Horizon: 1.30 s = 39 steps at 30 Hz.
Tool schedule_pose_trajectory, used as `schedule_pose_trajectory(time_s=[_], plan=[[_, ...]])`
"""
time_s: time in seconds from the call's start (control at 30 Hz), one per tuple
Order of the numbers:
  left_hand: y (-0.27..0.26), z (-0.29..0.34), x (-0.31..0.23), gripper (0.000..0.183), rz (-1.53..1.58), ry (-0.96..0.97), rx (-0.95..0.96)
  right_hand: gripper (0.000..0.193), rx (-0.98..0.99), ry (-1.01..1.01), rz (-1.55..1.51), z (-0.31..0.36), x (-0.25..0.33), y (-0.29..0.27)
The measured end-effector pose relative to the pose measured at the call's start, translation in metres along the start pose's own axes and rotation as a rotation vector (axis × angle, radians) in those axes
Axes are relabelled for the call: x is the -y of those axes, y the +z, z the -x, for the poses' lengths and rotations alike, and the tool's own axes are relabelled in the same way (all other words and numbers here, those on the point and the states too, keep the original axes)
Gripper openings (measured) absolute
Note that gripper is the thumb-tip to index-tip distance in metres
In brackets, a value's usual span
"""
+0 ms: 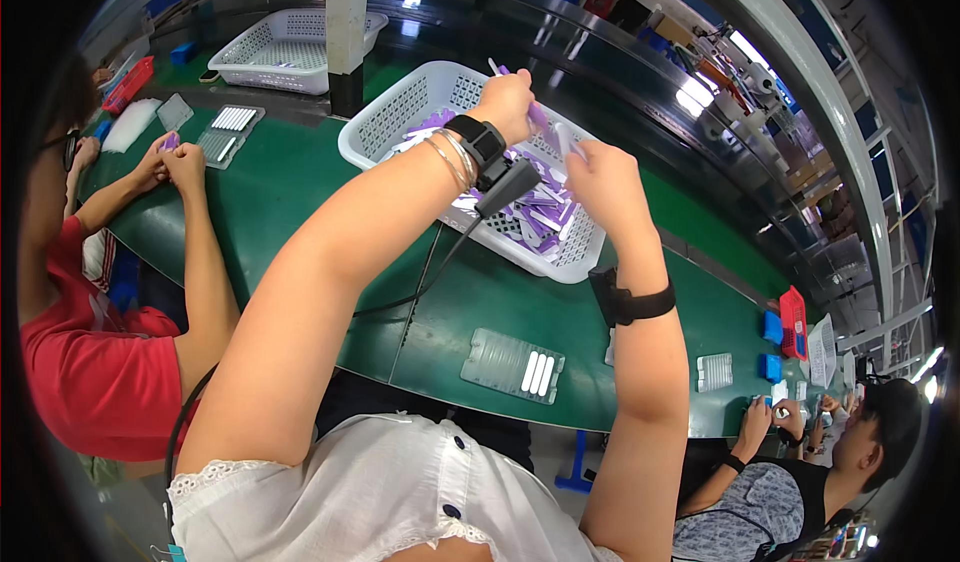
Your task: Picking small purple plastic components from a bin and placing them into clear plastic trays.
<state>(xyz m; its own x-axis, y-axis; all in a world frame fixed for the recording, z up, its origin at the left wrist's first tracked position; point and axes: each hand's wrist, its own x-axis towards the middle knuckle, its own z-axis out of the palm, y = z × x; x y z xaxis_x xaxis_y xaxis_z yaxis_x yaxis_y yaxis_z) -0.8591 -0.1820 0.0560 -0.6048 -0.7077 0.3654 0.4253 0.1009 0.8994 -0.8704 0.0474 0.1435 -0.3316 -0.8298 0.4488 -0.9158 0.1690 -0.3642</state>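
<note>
Both of my arms reach out over a white perforated plastic basket [372, 134] heaped with slim purple and white plastic pieces [535, 212]. Above its far side, my left hand [507, 105] is closed around purple-and-white plastic pieces [540, 120], whose ends stick out past the fingers. Close by, to the right, my right hand [605, 184] pinches a pale, blurred plastic piece [564, 144]. Fingers cover parts of what both hands hold. Nearer to me, a clear ribbed tray [490, 360] lies on the green table with several white sticks [537, 373] at its right end.
A beam [347, 22] rises beyond the table, beside another white basket [270, 57]. At left, a person in a red shirt [110, 382] handles a small purple piece near a tray [228, 137]. Another person [770, 482] works at right, near red and blue bins [792, 322].
</note>
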Motion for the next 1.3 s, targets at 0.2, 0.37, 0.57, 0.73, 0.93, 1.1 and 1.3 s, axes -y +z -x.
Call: schedule_pose_trajectory(time_s=[0.2, 0.37, 0.57, 0.73, 0.93, 1.1, 1.3], plan=[[0.07, 0.044, -0.064, 0.019, 0.586, -0.687, -0.005, 0.019, 0.04, 0.479, -0.472, 0.013, -0.031, -0.038], [0.068, 0.073, -0.081, 0.025, 0.676, -0.566, 0.146, 0.018, 0.049, 0.532, -0.546, -0.015, -0.017, -0.009], [0.076, 0.078, -0.078, 0.023, 0.579, -0.488, 0.22, 0.026, -0.161, 0.17, 0.064, -0.02, -0.014, 0.012], [0.056, 0.067, -0.063, 0.017, 0.565, -0.517, 0.159, 0.034, 0.226, 0.51, -0.369, -0.014, 0.003, -0.01], [0.065, 0.067, -0.07, 0.022, 0.448, -0.697, 0.211, 0.078, -0.075, -0.02, 0.1, -0.003, -0.009, -0.01], [0.063, 0.067, -0.066, 0.027, 0.194, -0.712, 0.357, 0.091, 0.112, -0.254, 0.002, -0.01, -0.005, -0.007], [0.078, 0.085, -0.091, 0.018, 0.247, -0.716, 0.391, 0.078, 0.067, -0.168, -0.072, -0.003, -0.019, -0.014]])
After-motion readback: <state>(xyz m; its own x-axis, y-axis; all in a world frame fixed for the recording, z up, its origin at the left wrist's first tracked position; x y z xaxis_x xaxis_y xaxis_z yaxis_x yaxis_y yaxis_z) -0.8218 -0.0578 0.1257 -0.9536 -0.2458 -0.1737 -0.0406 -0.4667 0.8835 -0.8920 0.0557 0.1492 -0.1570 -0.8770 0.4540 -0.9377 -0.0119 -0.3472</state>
